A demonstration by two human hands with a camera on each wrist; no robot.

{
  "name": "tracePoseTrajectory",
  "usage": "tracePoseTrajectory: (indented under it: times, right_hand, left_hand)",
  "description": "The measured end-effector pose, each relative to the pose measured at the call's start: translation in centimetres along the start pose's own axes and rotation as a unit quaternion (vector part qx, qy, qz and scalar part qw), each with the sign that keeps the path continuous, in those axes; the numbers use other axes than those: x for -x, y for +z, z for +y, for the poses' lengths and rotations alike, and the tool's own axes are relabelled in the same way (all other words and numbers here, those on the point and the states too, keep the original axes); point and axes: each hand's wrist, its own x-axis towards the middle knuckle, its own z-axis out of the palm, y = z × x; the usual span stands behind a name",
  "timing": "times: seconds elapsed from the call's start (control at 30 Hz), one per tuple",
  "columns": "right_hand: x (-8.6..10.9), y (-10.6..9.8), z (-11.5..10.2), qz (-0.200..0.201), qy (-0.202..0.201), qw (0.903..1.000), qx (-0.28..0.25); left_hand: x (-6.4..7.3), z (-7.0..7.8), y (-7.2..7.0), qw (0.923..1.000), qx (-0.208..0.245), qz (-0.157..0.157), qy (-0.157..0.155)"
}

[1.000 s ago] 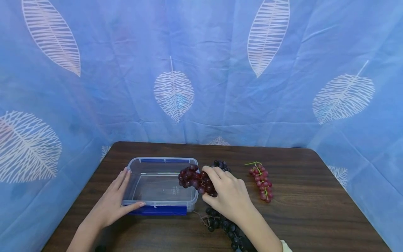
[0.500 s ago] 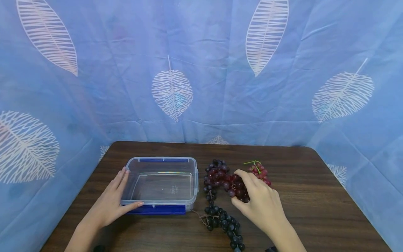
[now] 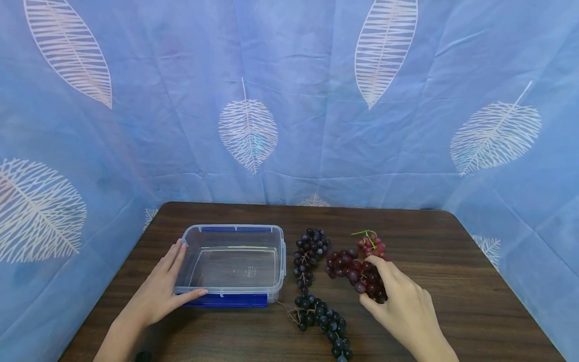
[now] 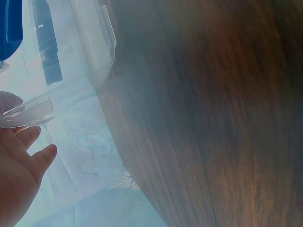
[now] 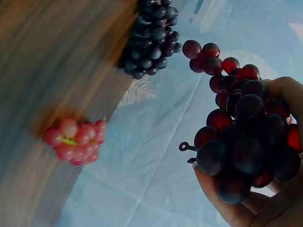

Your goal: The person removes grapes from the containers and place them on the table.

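Note:
My right hand [image 3: 404, 304] holds a bunch of dark red grapes [image 3: 353, 271] between thumb and fingers, right of the container. In the right wrist view these grapes [image 5: 236, 123] hang in the grasp, a small dark hook showing at their end. My left hand [image 3: 154, 289] lies along the left end of a clear plastic container [image 3: 278, 289] with blue latches. Its fingers stretch along the left wall, and the thumb touches the front rim. In the left wrist view, the container's corner [image 4: 102, 47] is close to that hand [image 4: 19, 175].
Two bunches of black grapes, one farther back [image 3: 312, 246] and one nearer [image 3: 323, 319], lie right of the container. A pinkish-red bunch [image 3: 372, 244] with a green stem lies behind the right hand. A blue leaf-patterned curtain [image 3: 289, 125] hangs beyond the brown table [image 3: 470, 286].
The right hand has carried the dark red grapes rightward, from over the container's right edge to near the pinkish-red bunch, uncovering the black grapes. The left hand has stayed at the container.

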Motion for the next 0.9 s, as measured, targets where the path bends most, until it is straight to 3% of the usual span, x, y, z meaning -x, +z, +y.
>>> tracePoseTrajectory:
  times: [0.27,0.63,0.9]
  right_hand:
    - [2.0,0.4,1.8,-0.054,0.057,0.9969,0.005]
    - [3.9,1.8,3.2,-0.115,0.099,0.9884,-0.001]
    - [4.3,2.5,4.0,-0.176,0.147,0.9733,-0.006]
  left_hand:
    - [0.1,-0.1,-0.1,1.0000,0.009,0.001,0.001]
    - [0.1,-0.1,0.1,1.0000,0.009,0.004,0.002]
    - [-0.1,-0.1,0.1,0.9999,0.013,-0.002,-0.005]
